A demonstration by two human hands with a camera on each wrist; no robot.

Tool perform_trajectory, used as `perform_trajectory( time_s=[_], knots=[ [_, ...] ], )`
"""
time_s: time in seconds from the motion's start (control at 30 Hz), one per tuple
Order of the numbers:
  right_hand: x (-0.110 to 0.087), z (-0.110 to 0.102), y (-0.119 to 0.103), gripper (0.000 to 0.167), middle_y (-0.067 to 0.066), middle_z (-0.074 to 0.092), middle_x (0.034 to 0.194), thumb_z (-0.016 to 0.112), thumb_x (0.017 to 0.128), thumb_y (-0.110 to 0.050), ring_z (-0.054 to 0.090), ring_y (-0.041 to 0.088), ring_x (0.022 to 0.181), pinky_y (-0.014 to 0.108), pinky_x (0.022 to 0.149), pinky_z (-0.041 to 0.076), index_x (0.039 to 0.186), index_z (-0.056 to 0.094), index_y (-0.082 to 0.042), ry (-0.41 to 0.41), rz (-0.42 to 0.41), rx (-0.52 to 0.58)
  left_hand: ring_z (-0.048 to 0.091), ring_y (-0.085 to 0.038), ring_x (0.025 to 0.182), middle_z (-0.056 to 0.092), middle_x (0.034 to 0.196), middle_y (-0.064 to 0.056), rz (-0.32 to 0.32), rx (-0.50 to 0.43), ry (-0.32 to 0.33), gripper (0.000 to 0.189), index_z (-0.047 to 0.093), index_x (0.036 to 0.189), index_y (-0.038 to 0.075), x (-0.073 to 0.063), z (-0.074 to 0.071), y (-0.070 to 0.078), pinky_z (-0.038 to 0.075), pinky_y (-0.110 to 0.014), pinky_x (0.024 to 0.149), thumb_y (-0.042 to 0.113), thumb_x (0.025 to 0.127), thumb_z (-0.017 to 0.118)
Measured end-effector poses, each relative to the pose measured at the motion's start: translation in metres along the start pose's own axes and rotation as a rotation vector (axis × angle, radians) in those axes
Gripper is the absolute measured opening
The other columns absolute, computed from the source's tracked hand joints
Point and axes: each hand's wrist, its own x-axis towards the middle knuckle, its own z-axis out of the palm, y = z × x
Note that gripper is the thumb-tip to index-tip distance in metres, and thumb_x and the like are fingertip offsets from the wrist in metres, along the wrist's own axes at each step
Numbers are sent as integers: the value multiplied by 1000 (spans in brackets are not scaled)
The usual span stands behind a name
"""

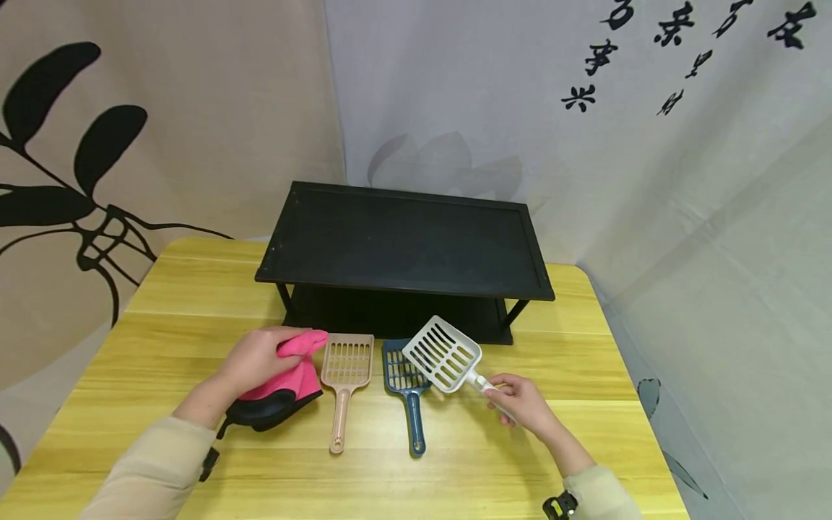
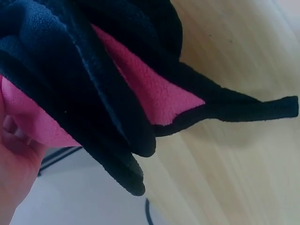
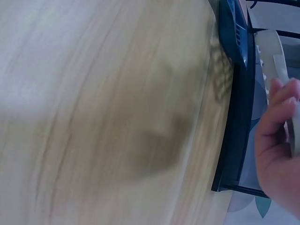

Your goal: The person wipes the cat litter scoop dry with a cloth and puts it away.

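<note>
My left hand (image 1: 256,357) grips a pink fleece cloth (image 1: 299,379) with black lining and trim, bunched up at the table's left side. In the left wrist view, the cloth's dark folds (image 2: 89,70) spread out and a black strip sticks out from it. With my right hand (image 1: 520,404) I hold a white slotted litter scoop (image 1: 459,377) by its handle, its head tilted up over the table. That head overlaps part of a blue litter scoop (image 1: 414,419) in the head view. Between the cloth and the blue scoop lies a pale pink litter scoop (image 1: 343,397).
A black two-level shelf (image 1: 403,238) stands at the back of the wooden table (image 1: 292,477), just behind the scoops. Cloth backdrops (image 1: 455,87) with black printed plants and characters hang behind and beside the table.
</note>
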Motion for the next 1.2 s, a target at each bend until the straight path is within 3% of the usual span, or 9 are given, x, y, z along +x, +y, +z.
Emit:
perform_trajectory(
  time_s=[0.4, 0.67, 0.9, 1.03, 1.2],
  knots=[
    [5, 5, -7, 37, 27, 65, 84, 62, 89, -21, 48, 7, 46, 19, 43, 41, 114, 57, 7, -73, -29, -14, 63, -26, 96, 67, 112, -11, 94, -12, -13, 48, 64, 120, 10, 9, -2, 26, 53, -43, 83, 16, 74, 78],
    [10, 14, -17, 37, 23, 68, 85, 62, 89, -17, 47, 8, 43, 22, 42, 39, 115, 56, 8, -104, -50, 0, 62, -28, 102, 66, 115, -11, 136, 8, -47, 52, 62, 122, 12, 19, -5, 50, 53, -42, 85, 18, 74, 78],
    [13, 19, -26, 34, 21, 68, 81, 61, 90, -15, 46, 9, 43, 23, 41, 39, 114, 57, 9, -137, -88, -17, 61, -28, 106, 66, 117, -9, 211, 32, -72, 51, 61, 124, 14, 32, -6, 73, 52, -42, 87, 21, 76, 76],
    [14, 21, -31, 35, 24, 67, 81, 62, 89, -16, 46, 8, 43, 24, 41, 39, 113, 57, 9, -151, -104, -25, 61, -26, 106, 65, 119, -7, 236, 43, -88, 49, 61, 125, 15, 40, -4, 84, 52, -40, 87, 22, 79, 74],
    [15, 25, -39, 36, 18, 67, 79, 62, 89, -19, 45, 7, 43, 22, 41, 37, 114, 58, 7, -165, -99, -37, 61, -23, 107, 65, 119, -5, 284, 17, -100, 45, 63, 123, 15, 47, 3, 95, 52, -37, 88, 21, 80, 73]
  ],
)
